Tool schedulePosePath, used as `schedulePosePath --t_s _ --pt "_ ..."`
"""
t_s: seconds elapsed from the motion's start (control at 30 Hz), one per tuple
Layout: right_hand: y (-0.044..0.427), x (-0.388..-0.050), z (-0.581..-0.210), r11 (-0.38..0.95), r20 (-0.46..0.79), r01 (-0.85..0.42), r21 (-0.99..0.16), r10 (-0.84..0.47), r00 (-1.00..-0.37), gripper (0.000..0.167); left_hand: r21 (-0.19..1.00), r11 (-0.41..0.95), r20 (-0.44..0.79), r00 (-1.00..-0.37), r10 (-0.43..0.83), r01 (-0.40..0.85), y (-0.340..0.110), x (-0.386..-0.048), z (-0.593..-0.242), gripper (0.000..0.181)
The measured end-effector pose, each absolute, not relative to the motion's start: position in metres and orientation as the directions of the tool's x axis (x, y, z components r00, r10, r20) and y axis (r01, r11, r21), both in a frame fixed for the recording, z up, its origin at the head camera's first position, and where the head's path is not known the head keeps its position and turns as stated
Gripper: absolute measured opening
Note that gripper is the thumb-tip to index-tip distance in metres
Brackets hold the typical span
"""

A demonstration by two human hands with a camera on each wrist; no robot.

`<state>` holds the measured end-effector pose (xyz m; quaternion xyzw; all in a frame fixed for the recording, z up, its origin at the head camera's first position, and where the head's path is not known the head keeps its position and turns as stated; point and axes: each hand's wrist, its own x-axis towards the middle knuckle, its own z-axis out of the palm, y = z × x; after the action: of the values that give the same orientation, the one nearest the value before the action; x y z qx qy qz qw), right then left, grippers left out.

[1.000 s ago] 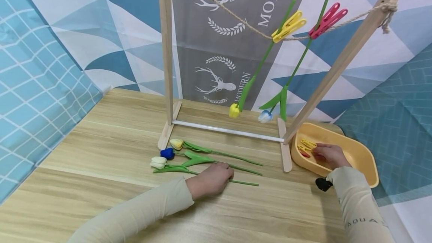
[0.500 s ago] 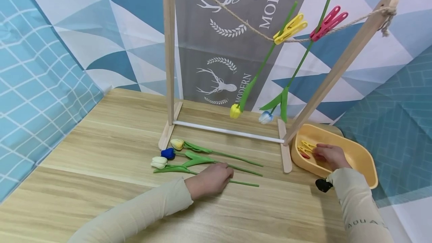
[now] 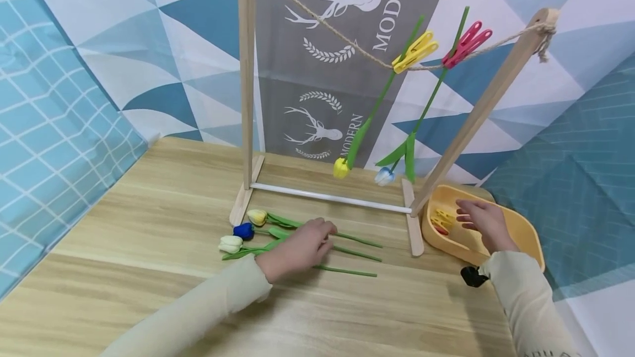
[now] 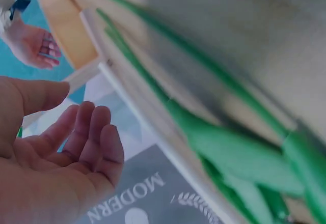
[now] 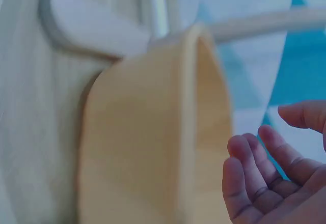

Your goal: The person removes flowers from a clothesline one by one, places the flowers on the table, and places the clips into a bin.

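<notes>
Three artificial tulips lie side by side on the table: a pale yellow tulip (image 3: 257,216), a blue tulip (image 3: 243,231) and a white tulip (image 3: 230,244). Over their stems is my left hand (image 3: 302,248), its fingers loosely bent and apart from the thumb; the left wrist view finds nothing in it. At the right, my right hand (image 3: 488,227) hovers above a yellow plastic basin (image 3: 526,236), fingers relaxed, palm bare in the right wrist view. Inside the basin are yellow clothespins (image 3: 443,218) and a red clothespin (image 3: 440,230), partly hidden.
A wooden frame (image 3: 246,81) with a sagging rope (image 3: 322,22) stands at the back. On the rope, a yellow clothespin (image 3: 415,53) holds a yellow tulip (image 3: 341,168) upside down. A pink-red clothespin (image 3: 467,46) holds a light blue tulip (image 3: 384,176). A white rod (image 3: 329,198) joins the frame's feet.
My left hand has shifted forward and slightly left, off the white tulip's stem toward the others. My right hand has lifted from the clothespins. The head view has tilted slightly.
</notes>
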<state>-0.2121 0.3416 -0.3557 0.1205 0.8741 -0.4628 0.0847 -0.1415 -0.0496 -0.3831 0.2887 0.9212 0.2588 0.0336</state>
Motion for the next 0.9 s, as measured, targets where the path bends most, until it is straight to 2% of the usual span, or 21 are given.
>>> schedulePosePath --t_s 0.17,0.33,0.43,0.57,0.8,0.9 --pt "0.325 -0.206 -0.331 0.551 -0.168 0.211 -0.808 0.127 -0.978 0.072 0.572 0.66 0.199 -0.863 0.464 0.487 -0.053 -0.151 -0.367 0.024" --pt "0.305 -0.199 -0.304 0.508 -0.081 0.135 -0.851 0.128 -0.988 0.05 0.655 0.614 0.286 -0.897 0.337 0.44 -0.062 -0.162 -0.348 0.022" --pt "0.291 -0.196 -0.291 0.469 -0.034 0.085 -0.879 0.116 -0.993 0.041 0.679 0.563 0.375 -0.882 0.285 0.471 -0.069 -0.166 -0.335 0.02" --pt "0.275 -0.195 -0.272 0.39 0.046 -0.012 -0.921 0.078 -0.996 0.044 0.707 0.481 0.469 -0.852 0.23 0.519 -0.073 -0.174 -0.316 0.018" --pt "0.249 -0.193 -0.242 0.272 0.17 -0.164 -0.948 0.001 -0.985 0.032 0.763 0.38 0.49 -0.852 0.186 0.522 -0.07 -0.182 -0.289 0.019" --pt "0.238 -0.191 -0.233 0.266 0.203 -0.199 -0.943 -0.009 -0.979 0.033 0.792 0.329 0.489 -0.857 0.163 0.514 -0.067 -0.185 -0.281 0.019"
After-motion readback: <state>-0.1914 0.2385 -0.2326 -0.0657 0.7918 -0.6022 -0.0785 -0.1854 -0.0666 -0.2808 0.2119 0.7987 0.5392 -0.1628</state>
